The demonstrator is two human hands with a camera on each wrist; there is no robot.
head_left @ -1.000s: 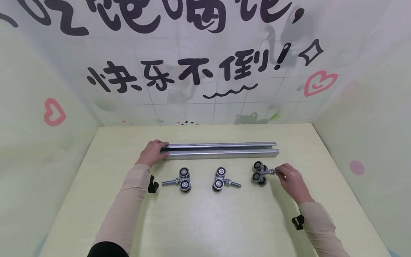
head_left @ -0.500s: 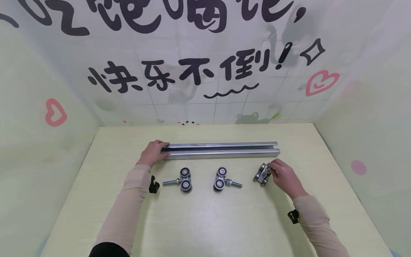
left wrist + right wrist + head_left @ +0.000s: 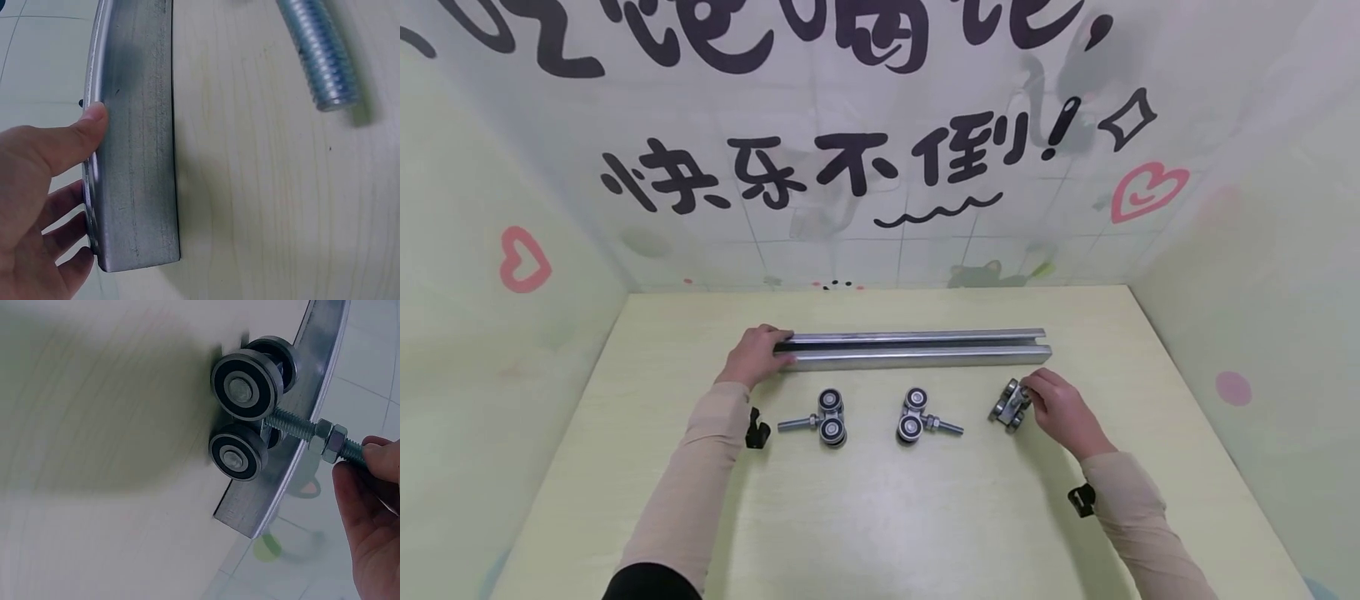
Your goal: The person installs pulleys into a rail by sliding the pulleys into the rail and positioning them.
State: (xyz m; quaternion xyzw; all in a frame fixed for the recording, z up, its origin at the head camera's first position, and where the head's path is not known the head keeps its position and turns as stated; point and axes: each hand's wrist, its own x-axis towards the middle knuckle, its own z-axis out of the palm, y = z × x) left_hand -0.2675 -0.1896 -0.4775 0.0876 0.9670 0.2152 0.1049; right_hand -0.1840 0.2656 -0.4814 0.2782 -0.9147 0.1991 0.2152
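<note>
A silver metal channel rail (image 3: 917, 353) lies across the table. My left hand (image 3: 754, 357) grips its left end, thumb on the near edge and fingers on the far side in the left wrist view. Close to the rail's right end, my right hand (image 3: 1063, 408) pinches the threaded bolt (image 3: 297, 424) of a four-wheeled roller trolley (image 3: 1010, 405). That bolt carries nuts (image 3: 328, 440) and points up, with the wheels toward the table; whether they touch it I cannot tell. Two more roller trolleys lie on their sides: one on the left (image 3: 831, 417), one in the middle (image 3: 913, 417).
The pale wooden table (image 3: 865, 517) is enclosed by printed curtains (image 3: 880, 258) at the back and sides. The left trolley's bolt (image 3: 797, 426) points left, the middle trolley's bolt (image 3: 950, 428) right.
The right hand has turned its trolley from bolt pointing right to bolt pointing up, shifting slightly left and away from the body. The left hand stays on the rail.
</note>
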